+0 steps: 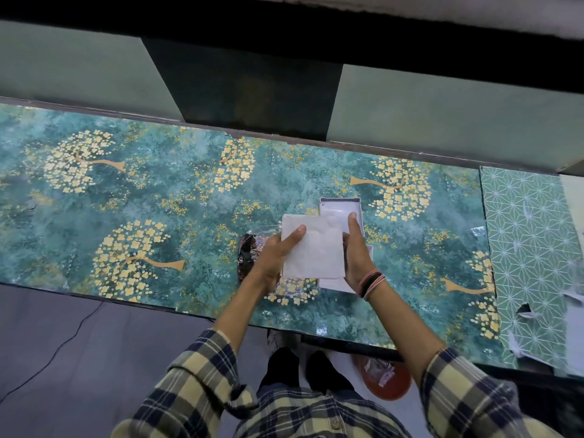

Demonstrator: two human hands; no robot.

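Currently | left grip (278, 256) and right grip (356, 248) pinch the sheet (316, 248) by opposite edges | I'd hold it taut, level, centred over the box (339, 201).

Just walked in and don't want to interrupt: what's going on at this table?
A person stands at the table and holds a white sheet by its sides, the left hand with its thumb on top and the right hand at the opposite edge. An open white box sits just behind the sheet. A flat white piece lies partly under it, and a dark shiny item lies by the left hand.
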